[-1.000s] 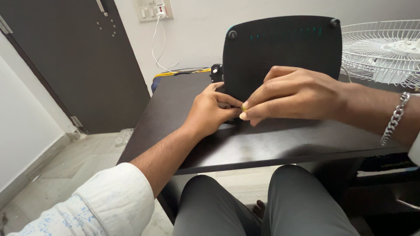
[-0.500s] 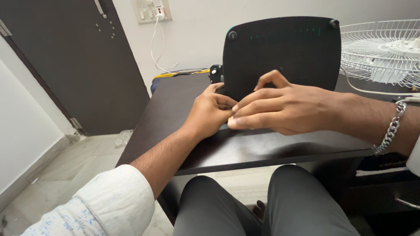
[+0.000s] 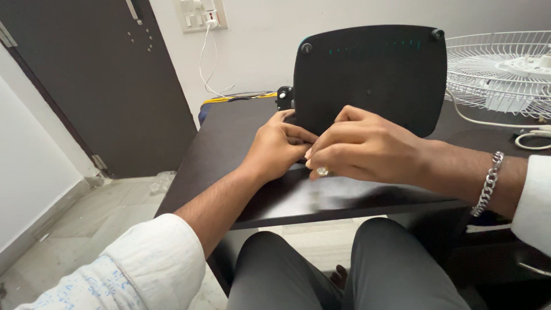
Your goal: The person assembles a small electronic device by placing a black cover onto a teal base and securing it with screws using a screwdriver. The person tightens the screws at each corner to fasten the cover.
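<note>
Right now your two hands meet low at the front of the black panel (image 3: 370,74), which stands upright on the dark table (image 3: 229,143). Your right hand (image 3: 367,146) is curled, fingers drawn in toward the thumb, and a small shiny round piece (image 3: 322,171) shows at its lowest fingertips, just above the tabletop. Whether you pinch that piece or it merely sits under your fingers, you cannot tell from this view. Your left hand (image 3: 279,146) lies just left of it, also curled, with its fingertips touching the panel's lower left edge and pressed close against your right fingers. What it grips, if anything, is hidden between the two hands.

Behind your left hand, a small black knob (image 3: 283,96) sticks out beside the panel's left edge. The panel rises directly behind both hands, with a round stud at each upper corner and a row of faint green marks near its top.

Off to the right of your right hand, past the chain bracelet (image 3: 487,183) on that wrist, a white fan grille (image 3: 499,72) lies on the table with a white cord (image 3: 531,138) looping beside it. Up and left of your left hand, a white cable (image 3: 206,57) hangs from a wall socket (image 3: 202,12), next to the dark door (image 3: 103,80). Your knees sit below the table edge, under the hands.
</note>
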